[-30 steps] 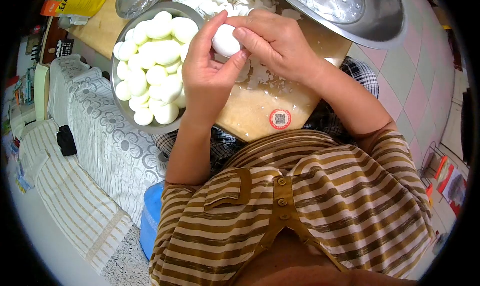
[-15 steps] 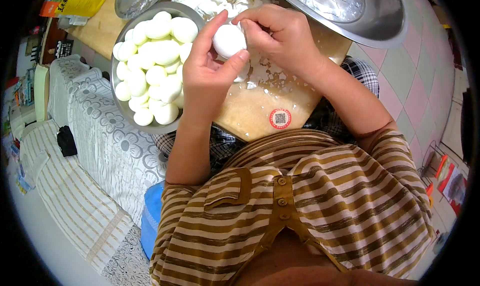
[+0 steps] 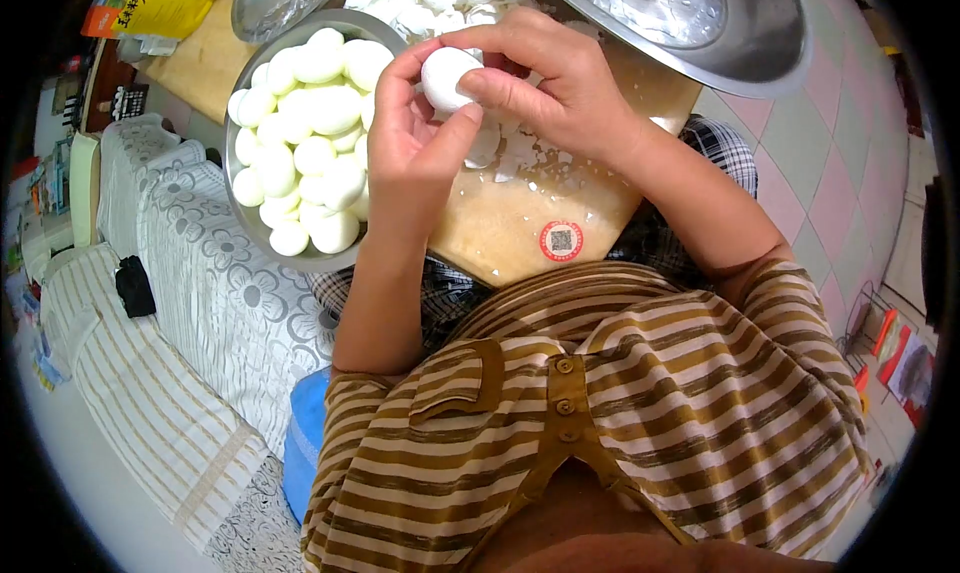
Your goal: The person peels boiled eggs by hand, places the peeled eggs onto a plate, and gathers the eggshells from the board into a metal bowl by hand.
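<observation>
A: What is being grasped?

B: The left hand [image 3: 412,143] and right hand [image 3: 565,88] are jointly grasping a white egg [image 3: 449,80] above the desk [image 3: 500,228].

A: What is surrounding them?

B: A bowl [image 3: 243,216] is holding peeled eggs [image 3: 320,110] beside the left hand; shell pieces [image 3: 425,5] are lying beyond; a metal basin [image 3: 770,33] is sitting right.

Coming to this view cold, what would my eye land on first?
Probably the metal bowl heaped with smooth, pale eggs, just left of the hands. Next, the white egg between the left hand and right hand. Beyond them lies a pile of white shell pieces, with a big metal basin at upper right.
</observation>
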`<action>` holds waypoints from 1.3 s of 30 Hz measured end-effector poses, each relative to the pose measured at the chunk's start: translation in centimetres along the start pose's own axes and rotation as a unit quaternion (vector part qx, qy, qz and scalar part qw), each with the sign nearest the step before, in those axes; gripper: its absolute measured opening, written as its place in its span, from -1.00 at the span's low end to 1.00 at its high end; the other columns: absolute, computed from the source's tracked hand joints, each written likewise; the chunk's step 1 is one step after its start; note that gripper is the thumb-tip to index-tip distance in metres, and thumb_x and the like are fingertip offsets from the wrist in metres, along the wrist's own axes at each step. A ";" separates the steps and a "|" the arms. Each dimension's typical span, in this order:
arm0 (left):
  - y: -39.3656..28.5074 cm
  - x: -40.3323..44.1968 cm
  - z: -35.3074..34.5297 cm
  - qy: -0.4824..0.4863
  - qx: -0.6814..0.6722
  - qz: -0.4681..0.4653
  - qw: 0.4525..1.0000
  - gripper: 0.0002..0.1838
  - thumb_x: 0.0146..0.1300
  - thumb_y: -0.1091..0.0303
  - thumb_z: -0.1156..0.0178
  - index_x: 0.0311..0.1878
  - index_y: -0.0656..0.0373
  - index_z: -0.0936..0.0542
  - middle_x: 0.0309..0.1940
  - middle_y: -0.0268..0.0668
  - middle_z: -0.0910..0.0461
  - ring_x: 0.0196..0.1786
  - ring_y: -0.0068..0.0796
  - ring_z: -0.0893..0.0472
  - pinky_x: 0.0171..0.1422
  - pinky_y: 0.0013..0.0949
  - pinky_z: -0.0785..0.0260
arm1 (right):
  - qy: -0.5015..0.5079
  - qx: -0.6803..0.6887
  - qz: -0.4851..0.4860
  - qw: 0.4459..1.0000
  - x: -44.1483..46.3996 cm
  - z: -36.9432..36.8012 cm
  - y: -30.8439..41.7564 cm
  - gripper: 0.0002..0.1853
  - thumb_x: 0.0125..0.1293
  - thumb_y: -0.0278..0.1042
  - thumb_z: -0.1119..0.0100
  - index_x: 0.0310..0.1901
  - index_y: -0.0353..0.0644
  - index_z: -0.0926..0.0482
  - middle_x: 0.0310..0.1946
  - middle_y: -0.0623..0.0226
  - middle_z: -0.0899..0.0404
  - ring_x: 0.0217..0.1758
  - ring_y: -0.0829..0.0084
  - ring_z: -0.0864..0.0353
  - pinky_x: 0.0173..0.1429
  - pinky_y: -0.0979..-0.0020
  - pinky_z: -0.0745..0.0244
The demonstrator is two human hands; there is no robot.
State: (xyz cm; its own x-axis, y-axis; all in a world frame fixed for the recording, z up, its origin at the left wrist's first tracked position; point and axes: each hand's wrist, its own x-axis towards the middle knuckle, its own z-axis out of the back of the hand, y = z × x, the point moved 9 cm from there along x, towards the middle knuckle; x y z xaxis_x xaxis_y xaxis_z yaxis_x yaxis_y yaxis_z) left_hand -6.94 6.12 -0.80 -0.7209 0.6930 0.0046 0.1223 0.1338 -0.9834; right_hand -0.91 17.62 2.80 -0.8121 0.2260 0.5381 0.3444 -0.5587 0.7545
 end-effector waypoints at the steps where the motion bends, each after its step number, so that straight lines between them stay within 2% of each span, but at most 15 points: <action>1: -0.2 0.0 -0.1 0.003 -0.006 -0.013 1.000 -0.35 0.18 0.64 -0.17 0.34 0.34 -0.19 0.13 -0.11 -0.40 0.17 -0.41 -0.46 0.25 -0.37 -0.37 | -0.003 -0.014 0.013 1.000 0.0 0.1 0.2 -0.71 0.25 -0.34 -0.30 0.00 -0.14 -0.67 -0.40 0.35 -0.55 -0.39 0.51 -0.52 -0.30 0.50 -0.44; 2: -0.3 0.0 -0.3 0.005 -0.011 -0.026 1.000 -0.35 0.18 0.63 -0.18 0.34 0.34 -0.21 0.13 -0.12 -0.41 0.15 -0.42 -0.48 0.23 -0.39 -0.39 | -0.003 -0.014 0.013 1.000 0.0 0.0 0.2 -0.71 0.25 -0.34 -0.30 0.00 -0.14 -0.67 -0.40 0.35 -0.55 -0.39 0.51 -0.52 -0.30 0.50 -0.44; 4: 0.0 -0.1 -0.4 0.005 0.002 -0.024 1.000 -0.36 0.18 0.62 -0.21 0.33 0.35 -0.22 0.12 -0.13 -0.41 0.14 -0.44 -0.49 0.21 -0.41 -0.41 | -0.022 -0.006 0.011 1.000 -0.1 0.1 0.1 -0.75 0.26 -0.26 -0.27 -0.04 -0.02 -0.70 -0.48 0.27 -0.52 -0.41 0.32 -0.53 -0.30 0.34 -0.45; 14: 0.3 -0.3 -0.3 -0.001 0.004 -0.047 0.999 -0.40 0.21 0.58 -0.28 0.29 0.37 -0.27 0.10 -0.15 -0.43 0.14 -0.44 -0.49 0.25 -0.39 -0.42 | -0.044 -0.023 0.027 0.998 -0.3 0.1 0.5 -0.78 0.26 -0.35 -0.24 -0.07 -0.02 -0.72 -0.56 0.26 -0.51 -0.46 0.29 -0.54 -0.35 0.33 -0.46; 18: 0.1 -0.4 -0.5 0.002 0.007 -0.054 0.999 -0.41 0.21 0.58 -0.28 0.28 0.38 -0.28 0.10 -0.15 -0.43 0.15 -0.44 -0.48 0.27 -0.38 -0.40 | -0.062 -0.024 0.038 0.997 -0.4 0.3 0.4 -0.81 0.25 -0.37 -0.24 -0.12 -0.08 -0.72 -0.51 0.23 -0.57 -0.45 0.27 -0.58 -0.35 0.34 -0.49; 20: 0.1 -0.4 -0.6 0.000 -0.006 -0.028 1.000 -0.42 0.21 0.58 -0.29 0.26 0.38 -0.29 0.11 -0.15 -0.43 0.16 -0.43 -0.48 0.31 -0.36 -0.37 | -0.065 -0.028 0.040 0.997 -0.4 0.4 0.4 -0.83 0.24 -0.37 -0.24 -0.16 -0.10 -0.72 -0.49 0.21 -0.59 -0.44 0.27 -0.60 -0.34 0.34 -0.50; 21: 0.0 -0.5 -0.6 0.000 -0.006 -0.028 1.000 -0.42 0.21 0.58 -0.29 0.26 0.38 -0.29 0.11 -0.15 -0.43 0.16 -0.43 -0.48 0.31 -0.36 -0.37 | -0.066 -0.030 0.034 0.997 -0.4 0.5 0.3 -0.85 0.25 -0.40 -0.24 -0.17 -0.16 -0.71 -0.45 0.24 -0.62 -0.42 0.33 -0.61 -0.33 0.39 -0.50; 22: 0.3 -0.5 -0.4 -0.007 -0.016 -0.002 1.000 -0.41 0.20 0.58 -0.29 0.27 0.37 -0.29 0.10 -0.16 -0.43 0.14 -0.46 -0.48 0.23 -0.41 -0.42 | -0.066 -0.032 0.028 0.997 -0.4 0.6 0.3 -0.87 0.27 -0.42 -0.24 -0.19 -0.21 -0.70 -0.41 0.27 -0.65 -0.40 0.40 -0.61 -0.31 0.44 -0.50; 24: 0.7 -0.5 -0.3 -0.014 -0.027 0.022 0.999 -0.41 0.20 0.57 -0.29 0.28 0.36 -0.30 0.10 -0.18 -0.43 0.12 -0.48 -0.48 0.14 -0.46 -0.46 | -0.069 -0.031 0.010 0.997 -0.4 0.8 0.3 -0.88 0.26 -0.43 -0.25 -0.20 -0.22 -0.69 -0.42 0.27 -0.65 -0.40 0.40 -0.61 -0.31 0.45 -0.50; 26: 0.5 -0.5 -0.1 -0.019 -0.006 0.013 1.000 -0.45 0.26 0.55 -0.19 0.32 0.29 -0.31 -0.10 -0.17 -0.53 -0.22 -0.58 -0.57 -0.45 -0.65 -0.30 | -0.072 -0.029 -0.007 0.997 -0.3 0.9 -0.1 -0.89 0.25 -0.44 -0.25 -0.22 -0.23 -0.69 -0.43 0.26 -0.64 -0.40 0.40 -0.61 -0.31 0.46 -0.50; 30: -0.7 -0.3 0.1 0.000 -0.032 0.005 0.999 -0.43 0.26 0.56 -0.17 0.34 0.30 -0.29 -0.09 -0.19 -0.53 -0.18 -0.54 -0.59 -0.42 -0.63 -0.35 | -0.069 -0.087 -0.029 0.993 -0.1 1.1 -1.2 -0.86 0.24 -0.48 -0.27 -0.16 -0.21 -0.67 -0.36 0.27 -0.63 -0.38 0.41 -0.62 -0.30 0.49 -0.50; 32: -0.7 -0.2 0.5 -0.014 -0.053 0.010 0.998 -0.38 0.22 0.54 -0.25 0.34 0.32 -0.27 -0.04 -0.15 -0.49 -0.09 -0.47 -0.58 -0.30 -0.60 -0.42 | -0.062 -0.109 -0.028 0.992 0.1 1.2 -1.5 -0.84 0.24 -0.49 -0.27 -0.14 -0.19 -0.67 -0.34 0.28 -0.62 -0.38 0.43 -0.62 -0.30 0.49 -0.51; 34: -0.8 -0.1 0.5 -0.018 -0.052 -0.002 0.998 -0.37 0.23 0.54 -0.24 0.35 0.33 -0.24 -0.03 -0.13 -0.49 -0.06 -0.43 -0.59 -0.29 -0.57 -0.43 | -0.046 -0.141 0.000 0.989 0.0 1.1 -1.7 -0.83 0.23 -0.39 -0.26 -0.14 -0.15 -0.64 -0.31 0.16 -0.63 -0.29 0.10 -0.64 -0.23 0.25 -0.55; 38: -0.4 0.1 0.5 -0.015 -0.053 -0.003 0.998 -0.39 0.26 0.55 -0.19 0.33 0.37 -0.17 0.03 -0.06 -0.48 0.01 -0.32 -0.60 -0.27 -0.51 -0.46 | -0.056 -0.143 0.026 0.988 0.1 1.5 -1.1 -0.82 0.23 -0.40 -0.25 -0.13 -0.15 -0.64 -0.32 0.13 -0.64 -0.29 0.09 -0.65 -0.23 0.26 -0.55; 39: -0.3 0.1 0.5 -0.015 -0.053 -0.002 0.998 -0.39 0.26 0.55 -0.19 0.33 0.37 -0.17 0.03 -0.06 -0.48 0.01 -0.32 -0.60 -0.27 -0.51 -0.46 | -0.055 -0.099 -0.029 0.993 0.1 1.7 -1.8 -0.82 0.25 -0.38 -0.25 -0.12 -0.16 -0.65 -0.32 0.12 -0.65 -0.31 0.08 -0.66 -0.23 0.27 -0.56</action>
State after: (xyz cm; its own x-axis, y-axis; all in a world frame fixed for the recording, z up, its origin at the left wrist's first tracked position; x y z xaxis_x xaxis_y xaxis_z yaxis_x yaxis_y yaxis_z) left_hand -7.34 5.78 -0.57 -0.7412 0.6713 0.0012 0.1898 0.2113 -0.9588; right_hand -0.80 20.03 2.14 -0.7676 0.3429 0.5415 0.1898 -0.6854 0.7030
